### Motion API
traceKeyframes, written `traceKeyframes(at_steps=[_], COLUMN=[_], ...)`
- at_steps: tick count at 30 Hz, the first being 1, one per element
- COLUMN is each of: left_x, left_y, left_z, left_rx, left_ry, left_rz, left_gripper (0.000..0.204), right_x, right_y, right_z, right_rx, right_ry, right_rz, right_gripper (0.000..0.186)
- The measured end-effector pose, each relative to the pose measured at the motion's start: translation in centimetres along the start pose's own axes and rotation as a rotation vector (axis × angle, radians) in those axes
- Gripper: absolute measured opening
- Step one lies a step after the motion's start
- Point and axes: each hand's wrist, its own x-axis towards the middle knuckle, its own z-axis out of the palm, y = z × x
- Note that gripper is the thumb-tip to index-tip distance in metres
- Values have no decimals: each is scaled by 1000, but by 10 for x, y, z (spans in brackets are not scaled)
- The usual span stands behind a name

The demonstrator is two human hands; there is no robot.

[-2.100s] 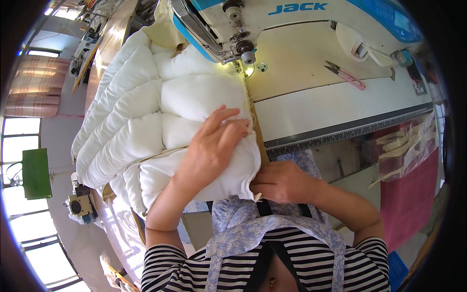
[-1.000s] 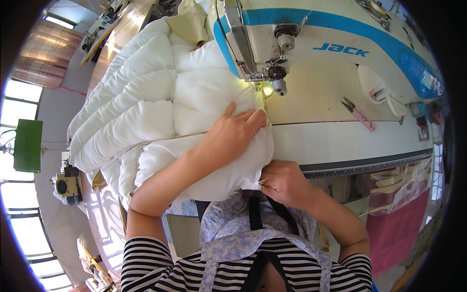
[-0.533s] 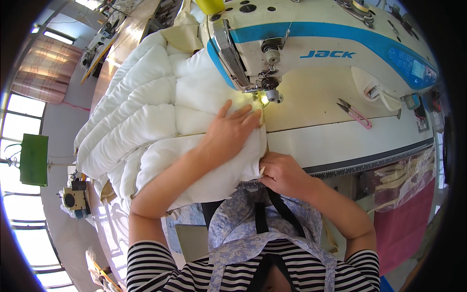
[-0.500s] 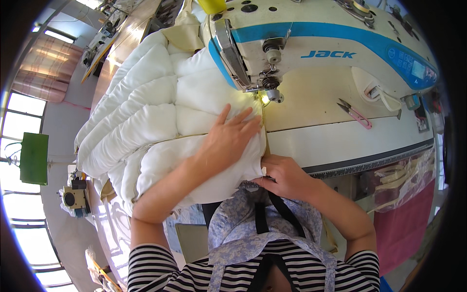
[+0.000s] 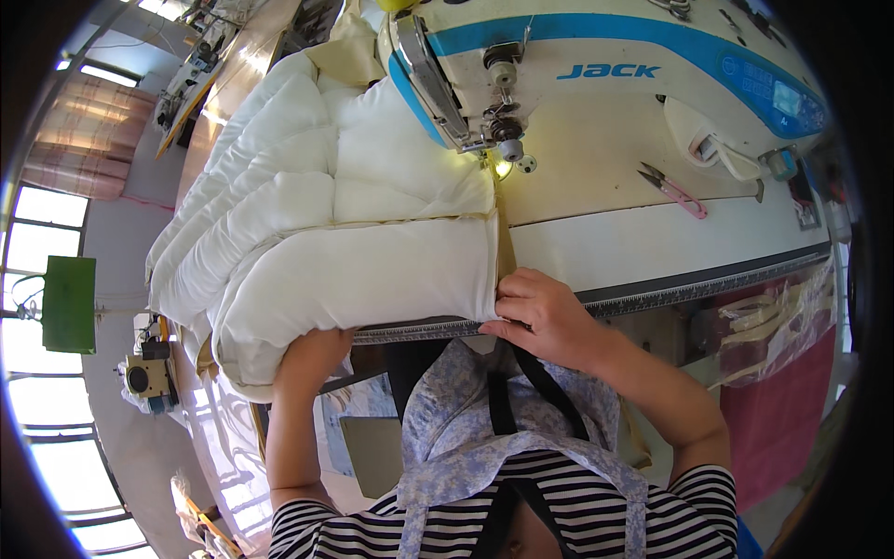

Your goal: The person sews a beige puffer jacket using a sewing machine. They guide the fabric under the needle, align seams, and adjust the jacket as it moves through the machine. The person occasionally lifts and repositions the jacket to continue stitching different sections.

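A thick white quilted piece (image 5: 326,233) lies on the sewing table (image 5: 652,233), its far end under the presser foot (image 5: 498,158) of a white and blue sewing machine (image 5: 596,65). My right hand (image 5: 540,312) pinches the near right corner of the quilt at the table's front edge. My left hand (image 5: 312,359) is tucked under the quilt's near left edge, which hangs over the table; its fingers are hidden in the fabric.
Pink-handled thread snips (image 5: 672,191) lie on the table right of the needle. A roll of tan tape (image 5: 712,149) sits by the machine's base. Tan strips (image 5: 773,307) hang at the table's right. Another sewing machine (image 5: 144,373) stands on the floor side, left.
My left hand has left the top of the quilt near the needle and dropped to the quilt's near lower edge. The right hand stays at the corner.
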Motion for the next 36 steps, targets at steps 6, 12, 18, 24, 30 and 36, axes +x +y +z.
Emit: traceKeyframes(at_steps=[6, 12, 18, 24, 30, 36], left_x=[42, 86, 91, 104, 105, 106], left_y=[135, 142, 137, 148, 151, 156], left_z=[-81, -23, -19, -35, -25, -19], left_rx=[-428, -343, -300, -471, -412, -395], left_ry=[542, 384, 381, 575, 542, 578], left_rz=[627, 579, 648, 614, 590, 555], left_gripper=[28, 28, 27, 25, 24, 18], right_x=[-11, -13, -4, -5, -5, -4], right_y=[3, 8, 19, 20, 19, 16], right_z=[-12, -16, -21, -15, -19, -20], right_rx=[9, -164, -323, -274, -291, -292], right_ry=[-45, -47, 8, 91, 41, 47], right_rz=[67, -99, -205, -212, -214, -206], right_gripper=[17, 14, 14, 14, 13, 12])
